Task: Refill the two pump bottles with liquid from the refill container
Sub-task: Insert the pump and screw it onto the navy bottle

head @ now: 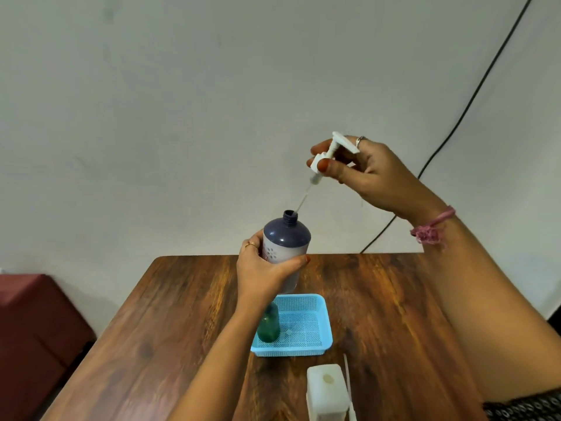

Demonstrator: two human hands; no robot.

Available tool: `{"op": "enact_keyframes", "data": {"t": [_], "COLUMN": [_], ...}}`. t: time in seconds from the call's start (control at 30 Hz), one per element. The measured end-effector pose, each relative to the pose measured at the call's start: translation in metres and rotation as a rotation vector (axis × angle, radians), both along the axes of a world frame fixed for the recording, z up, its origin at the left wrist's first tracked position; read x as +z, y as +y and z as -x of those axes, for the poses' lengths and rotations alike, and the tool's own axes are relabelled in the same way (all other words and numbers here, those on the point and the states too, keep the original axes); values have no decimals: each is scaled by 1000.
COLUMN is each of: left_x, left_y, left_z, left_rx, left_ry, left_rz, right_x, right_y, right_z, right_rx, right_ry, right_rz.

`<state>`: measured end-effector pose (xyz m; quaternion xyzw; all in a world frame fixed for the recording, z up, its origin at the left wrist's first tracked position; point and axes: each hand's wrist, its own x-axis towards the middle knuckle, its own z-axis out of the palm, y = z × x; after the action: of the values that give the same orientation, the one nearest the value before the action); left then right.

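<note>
My left hand (267, 265) grips a purple-topped pump bottle (287, 238) and holds it up above the table, its neck open. My right hand (361, 170) holds the white pump head (326, 156) up and to the right of the bottle. The pump's thin dip tube (303, 197) slants down, its tip at the bottle's mouth. A small green bottle (268, 326) stands in the left side of a light blue basket (326, 317), partly hidden by my left forearm. A white square container (328, 390) stands at the near edge of the table.
The wooden table (182, 314) stretches left and right of the basket. A thin white tube (347, 378) lies beside the white container. A dark red seat (33, 323) stands at the left. A black cable (473, 98) runs down the wall at the right.
</note>
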<state>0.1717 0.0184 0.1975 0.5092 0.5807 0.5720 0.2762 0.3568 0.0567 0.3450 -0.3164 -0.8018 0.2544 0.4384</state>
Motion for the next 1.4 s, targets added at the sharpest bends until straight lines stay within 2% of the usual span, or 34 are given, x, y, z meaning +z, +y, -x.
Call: {"op": "enact_keyframes", "data": {"t": [0.13, 0.57, 0.97, 1.4], "left_x": [5, 24, 5, 5], "left_y": [-1, -5, -9, -16], "left_z": [-13, -44, -56, -53], "left_rx": [9, 23, 121, 83], "left_ry": [-5, -43, -80, -64], "left_rz": [-13, -80, -85, -44], "right_x": [-2, -14, -52, -32], "right_y": [6, 10, -4, -11], "right_z": [-1, -8, 2, -7], "right_rx": [70, 97, -96, -29], "right_ry": [-114, -221, 7, -32], "right_rz": [51, 134, 118, 137]}}
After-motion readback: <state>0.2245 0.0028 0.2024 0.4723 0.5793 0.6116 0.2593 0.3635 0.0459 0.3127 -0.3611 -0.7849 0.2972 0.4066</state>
